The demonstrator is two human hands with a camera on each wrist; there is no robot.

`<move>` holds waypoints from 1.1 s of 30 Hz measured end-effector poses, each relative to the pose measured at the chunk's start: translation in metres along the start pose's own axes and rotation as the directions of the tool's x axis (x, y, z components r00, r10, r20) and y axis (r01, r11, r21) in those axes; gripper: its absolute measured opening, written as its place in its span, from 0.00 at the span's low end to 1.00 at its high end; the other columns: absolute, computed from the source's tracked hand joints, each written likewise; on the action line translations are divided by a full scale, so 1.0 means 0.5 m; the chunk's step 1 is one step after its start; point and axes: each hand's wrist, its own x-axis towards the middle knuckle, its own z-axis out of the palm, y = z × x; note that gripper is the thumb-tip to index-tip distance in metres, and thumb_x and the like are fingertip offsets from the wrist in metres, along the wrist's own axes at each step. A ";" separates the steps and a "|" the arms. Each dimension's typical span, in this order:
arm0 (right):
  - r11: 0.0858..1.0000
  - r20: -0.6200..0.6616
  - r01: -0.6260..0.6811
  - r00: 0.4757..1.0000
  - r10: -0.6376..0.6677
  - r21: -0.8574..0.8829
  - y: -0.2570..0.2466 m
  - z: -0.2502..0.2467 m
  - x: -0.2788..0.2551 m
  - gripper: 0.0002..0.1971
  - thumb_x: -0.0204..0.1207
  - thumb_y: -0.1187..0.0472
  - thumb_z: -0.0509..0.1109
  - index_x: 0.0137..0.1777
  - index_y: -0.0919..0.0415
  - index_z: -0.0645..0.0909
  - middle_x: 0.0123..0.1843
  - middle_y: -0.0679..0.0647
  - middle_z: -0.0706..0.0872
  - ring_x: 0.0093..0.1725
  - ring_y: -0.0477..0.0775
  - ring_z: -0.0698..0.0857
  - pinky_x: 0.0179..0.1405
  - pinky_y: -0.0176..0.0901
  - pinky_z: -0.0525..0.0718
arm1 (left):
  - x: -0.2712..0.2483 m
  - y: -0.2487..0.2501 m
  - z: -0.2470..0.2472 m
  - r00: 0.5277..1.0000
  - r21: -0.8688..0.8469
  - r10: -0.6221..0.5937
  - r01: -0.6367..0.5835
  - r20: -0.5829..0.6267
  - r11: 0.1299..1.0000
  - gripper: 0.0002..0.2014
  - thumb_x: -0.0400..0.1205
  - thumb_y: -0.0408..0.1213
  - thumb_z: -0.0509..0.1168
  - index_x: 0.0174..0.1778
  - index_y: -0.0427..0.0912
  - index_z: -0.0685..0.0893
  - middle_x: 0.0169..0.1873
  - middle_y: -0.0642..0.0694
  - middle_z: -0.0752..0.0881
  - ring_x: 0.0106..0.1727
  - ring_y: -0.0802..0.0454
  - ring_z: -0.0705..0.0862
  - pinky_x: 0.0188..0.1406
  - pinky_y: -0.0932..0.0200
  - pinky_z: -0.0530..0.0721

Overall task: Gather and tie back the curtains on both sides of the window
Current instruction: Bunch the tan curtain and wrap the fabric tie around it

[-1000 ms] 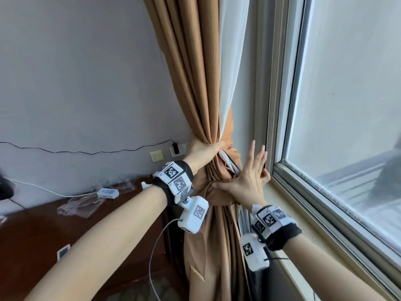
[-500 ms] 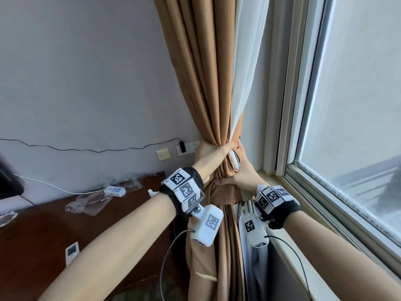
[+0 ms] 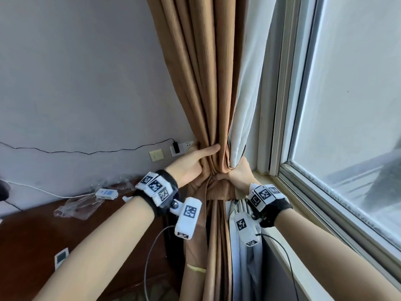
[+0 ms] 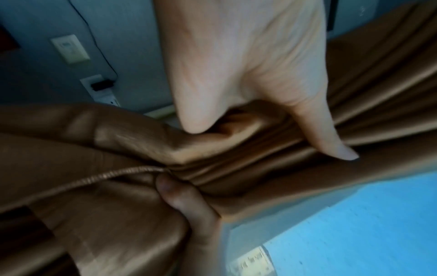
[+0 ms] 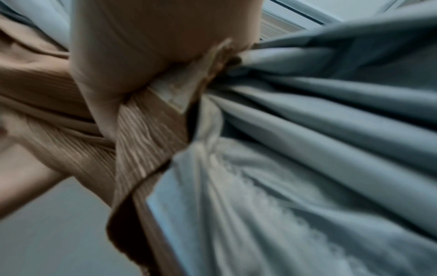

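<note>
The brown curtain (image 3: 208, 83) hangs bunched between wall and window, with its pale lining (image 3: 247, 94) on the window side. My left hand (image 3: 201, 156) grips the gathered folds from the left, thumb laid across the front. My right hand (image 3: 231, 172) wraps the same bundle from the right, just below the left hand. A ribbed brown tie-back band (image 3: 219, 191) circles the curtain right under both hands. In the left wrist view my left hand (image 4: 248, 121) clasps the brown curtain (image 4: 354, 93), and a thin cord (image 4: 94, 179) runs off beside my right thumb. The right wrist view shows the band (image 5: 146, 134) and lining (image 5: 319, 121).
A dark wooden desk (image 3: 28, 240) stands at the left with plastic bags (image 3: 76, 206), a white device (image 3: 107, 193) and a remote (image 3: 61, 257). Wall sockets (image 3: 183, 146) with a black cable sit behind the curtain. The sill (image 3: 303, 224) and window glass (image 3: 358, 105) are on the right.
My right hand, open beside the curtain a second ago, has closed round the gathered bundle. My left hand has kept its grip, and the bundle sits tighter.
</note>
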 end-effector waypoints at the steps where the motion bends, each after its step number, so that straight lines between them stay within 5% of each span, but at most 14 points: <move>1: 1.000 -0.005 -0.001 1.000 0.001 -0.016 0.002 0.000 0.001 0.28 0.48 0.72 0.85 0.50 0.54 0.86 0.45 0.50 0.91 0.46 0.45 0.88 0.41 0.33 0.84 | 0.001 -0.004 -0.014 0.999 -0.062 -0.018 0.020 0.039 0.998 0.38 0.64 0.39 0.83 0.70 0.40 0.77 0.64 0.40 0.85 0.65 0.46 0.84 0.65 0.52 0.82; 3: 0.999 -0.012 -0.013 1.000 0.012 -0.050 0.006 0.002 0.002 0.30 0.47 0.68 0.86 0.53 0.54 0.86 0.45 0.48 0.90 0.48 0.46 0.87 0.42 0.34 0.82 | 0.001 -0.018 -0.036 0.998 -0.147 -0.008 0.017 0.063 0.989 0.40 0.64 0.42 0.83 0.71 0.37 0.76 0.64 0.39 0.85 0.64 0.46 0.85 0.59 0.56 0.84; 7: 0.994 -0.027 -0.037 0.999 0.034 -0.098 0.010 0.004 0.005 0.30 0.46 0.62 0.86 0.52 0.54 0.85 0.45 0.48 0.90 0.50 0.49 0.87 0.48 0.42 0.83 | -0.017 -0.073 -0.074 0.983 -0.222 0.091 -0.125 -0.160 0.967 0.17 0.71 0.38 0.73 0.55 0.40 0.83 0.50 0.45 0.90 0.56 0.52 0.87 0.58 0.59 0.83; 10: 0.992 -0.032 -0.049 0.998 0.045 -0.117 0.013 -0.001 0.005 0.30 0.46 0.62 0.87 0.53 0.55 0.84 0.45 0.49 0.90 0.50 0.52 0.87 0.51 0.46 0.85 | -0.049 -0.143 -0.101 0.914 -0.045 0.120 -0.149 -0.388 0.988 0.17 0.65 0.46 0.80 0.38 0.43 0.81 0.35 0.48 0.84 0.43 0.54 0.82 0.53 0.59 0.78; 12: 0.990 -0.037 -0.050 0.998 0.045 -0.133 0.011 -0.004 0.005 0.29 0.47 0.63 0.87 0.51 0.55 0.84 0.44 0.49 0.89 0.49 0.52 0.87 0.51 0.46 0.85 | -0.071 -0.186 -0.098 0.900 0.194 0.163 -0.090 -0.405 0.977 0.21 0.62 0.54 0.80 0.31 0.44 0.78 0.28 0.47 0.77 0.35 0.54 0.76 0.46 0.57 0.74; 14: 0.988 -0.036 -0.029 0.999 0.024 -0.150 0.007 -0.007 0.006 0.26 0.47 0.63 0.87 0.48 0.55 0.84 0.42 0.48 0.89 0.48 0.52 0.87 0.50 0.47 0.85 | -0.076 -0.215 -0.091 0.906 0.520 0.263 -0.057 -0.331 0.853 0.22 0.61 0.58 0.78 0.32 0.45 0.80 0.30 0.49 0.79 0.35 0.55 0.77 0.43 0.62 0.73; 17: 0.988 -0.023 -0.014 1.000 0.010 -0.154 0.005 -0.005 0.003 0.25 0.48 0.64 0.87 0.47 0.55 0.83 0.42 0.49 0.89 0.48 0.52 0.87 0.52 0.49 0.85 | -0.066 -0.223 -0.089 0.898 0.851 0.341 0.066 -0.278 0.521 0.27 0.59 0.61 0.79 0.43 0.48 0.81 0.38 0.55 0.81 0.42 0.58 0.79 0.41 0.65 0.76; 20: 0.989 -0.035 -0.026 0.999 0.021 -0.145 0.012 -0.001 0.001 0.27 0.45 0.60 0.86 0.48 0.55 0.85 0.43 0.49 0.90 0.47 0.52 0.88 0.52 0.52 0.86 | -0.060 -0.221 -0.086 0.899 0.958 0.384 0.114 -0.213 0.263 0.23 0.63 0.63 0.74 0.42 0.50 0.80 0.36 0.56 0.80 0.40 0.55 0.81 0.40 0.57 0.80; 24: 0.992 -0.050 -0.034 0.998 0.028 -0.125 0.013 -0.005 -0.002 0.29 0.46 0.61 0.87 0.50 0.55 0.84 0.43 0.48 0.89 0.48 0.50 0.87 0.52 0.48 0.85 | -0.066 -0.226 -0.094 0.935 0.994 0.337 0.100 -0.109 0.044 0.19 0.73 0.42 0.67 0.61 0.45 0.79 0.52 0.48 0.82 0.57 0.46 0.81 0.53 0.51 0.81; 31: 0.993 -0.023 -0.038 0.999 0.036 -0.113 0.012 -0.014 -0.007 0.34 0.44 0.58 0.87 0.55 0.55 0.83 0.47 0.48 0.89 0.52 0.51 0.86 0.56 0.52 0.85 | -0.109 -0.111 -0.145 0.882 0.992 0.461 0.124 -0.095 -0.032 0.10 0.78 0.38 0.64 0.50 0.50 0.90 0.49 0.52 0.88 0.52 0.44 0.87 0.45 0.53 0.82; 33: 0.994 -0.023 -0.047 0.999 0.045 -0.102 0.011 -0.010 -0.006 0.37 0.41 0.54 0.86 0.57 0.52 0.82 0.48 0.46 0.89 0.53 0.50 0.86 0.58 0.52 0.85 | -0.104 -0.047 -0.164 0.858 0.986 0.486 0.149 -0.165 0.072 0.09 0.80 0.35 0.67 0.48 0.51 0.92 0.48 0.50 0.91 0.52 0.45 0.88 0.49 0.55 0.83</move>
